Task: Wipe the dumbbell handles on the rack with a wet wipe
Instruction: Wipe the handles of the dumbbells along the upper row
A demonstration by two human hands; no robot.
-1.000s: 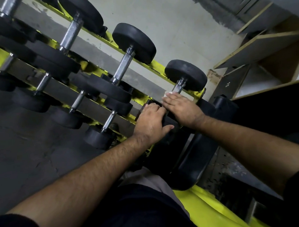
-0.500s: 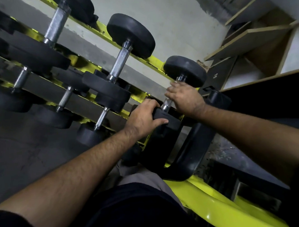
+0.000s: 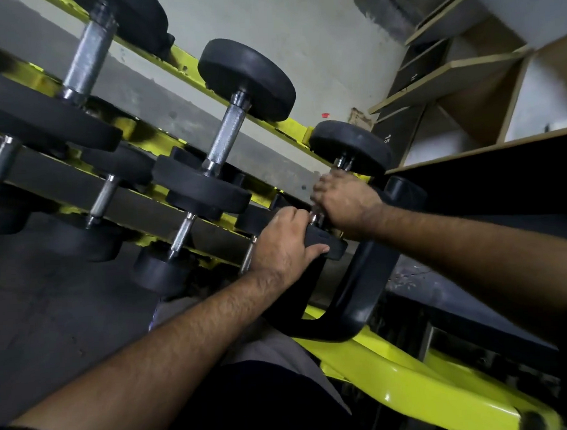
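**Both hands gripping the end dumbbell on the yellow rack**

Gripping the handle of the end dumbbell [image 3: 348,166] at about 2 o'clock from centre with the right hand [image 3: 346,202], fingers curled tight round the bar and hiding most of it. Clamping the near black head of that same dumbbell with the left hand [image 3: 285,244], thumb hooked under its edge, fingers wrapped over the top. Wet wipe hidden here, presumably inside the right fist; cannot tell.

Sitting at 11 o'clock, the next dumbbell [image 3: 230,132] with its bare knurled handle, and another beyond it at 10 o'clock. Running diagonally from 9 toward 2 o'clock, the yellow rack [image 3: 184,61], with a lower row of smaller dumbbells [image 3: 179,239] crowding just left of the left hand. Curving below the hands at 5 o'clock, a black padded bar [image 3: 357,296]. Standing at 1 o'clock, wooden shelves [image 3: 458,74], contents not clear.

Compared with half a second ago: right hand sliding down the handle toward the near head, now almost touching the left hand; left hand holding the same grip.
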